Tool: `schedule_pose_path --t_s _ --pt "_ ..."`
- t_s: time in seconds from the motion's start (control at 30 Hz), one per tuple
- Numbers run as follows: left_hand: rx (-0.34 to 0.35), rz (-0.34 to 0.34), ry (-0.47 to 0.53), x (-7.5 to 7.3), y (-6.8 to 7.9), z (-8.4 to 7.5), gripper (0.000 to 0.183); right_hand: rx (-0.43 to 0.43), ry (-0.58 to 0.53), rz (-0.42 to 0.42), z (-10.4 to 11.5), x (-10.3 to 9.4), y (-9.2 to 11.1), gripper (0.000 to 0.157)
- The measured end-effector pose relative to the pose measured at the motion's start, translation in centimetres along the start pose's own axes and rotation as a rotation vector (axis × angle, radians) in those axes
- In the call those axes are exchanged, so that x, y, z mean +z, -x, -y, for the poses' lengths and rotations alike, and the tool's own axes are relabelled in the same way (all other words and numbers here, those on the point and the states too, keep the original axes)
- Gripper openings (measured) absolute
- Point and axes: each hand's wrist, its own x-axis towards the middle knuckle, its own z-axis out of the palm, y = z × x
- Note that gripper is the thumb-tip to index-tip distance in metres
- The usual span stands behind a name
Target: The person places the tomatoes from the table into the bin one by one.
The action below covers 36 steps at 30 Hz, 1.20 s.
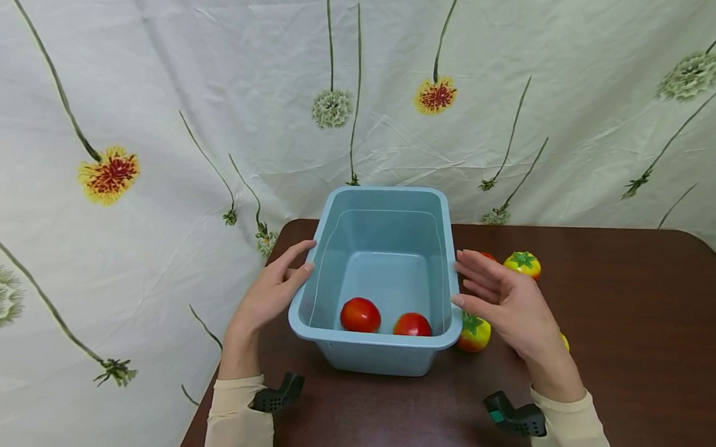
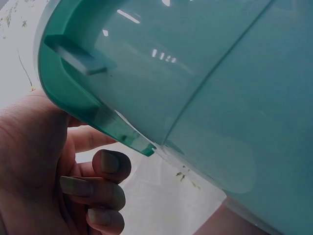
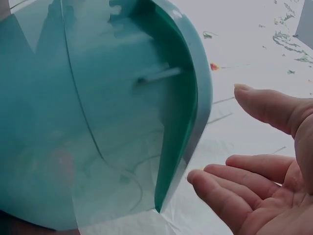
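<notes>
A light blue plastic basin [image 1: 395, 356] stands near the table's left end. Two smooth red fruits, like tomatoes [image 1: 360, 315], lie inside it toward the near wall. My left hand [image 1: 270, 292] is at the basin's left rim, thumb and index finger touching or nearly touching its outer edge. In the left wrist view, the other fingers [image 2: 105, 193] hang loosely bent below the rim. On the opposite side, my right hand [image 3: 264, 186] has its fingers extended and thumb spread, a small gap from the rim. What lies beneath the basin is hidden.
Yellow-red fruits with green leafy tops lie right of the basin: one [image 1: 523, 265] beyond my right hand, another [image 1: 474, 335] against the basin. Parts of others peek out around that hand. The dark brown table [image 1: 642, 316] meets a flower-printed cloth [image 1: 204, 69] behind and left.
</notes>
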Motion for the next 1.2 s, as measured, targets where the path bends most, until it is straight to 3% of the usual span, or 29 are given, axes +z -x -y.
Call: schedule_pose_path --t_s 0.27,0.53,0.93,1.2 --pt "0.007 -0.004 -0.01 0.0 0.0 0.1 0.05 0.077 0.056 -0.004 -1.2 -1.9 -0.4 0.067" --pt "0.008 -0.002 -0.004 0.0 0.0 -0.1 0.05 0.189 0.033 0.141 -4.1 -3.5 -1.3 0.071" --pt "0.01 -0.005 -0.005 0.0 0.0 0.1 0.05 0.166 0.07 0.275 -8.3 -3.8 -2.5 0.069" --pt "0.015 -0.009 -0.017 0.1 0.0 0.1 0.05 0.169 0.213 0.351 -9.0 -3.1 -2.7 0.072"
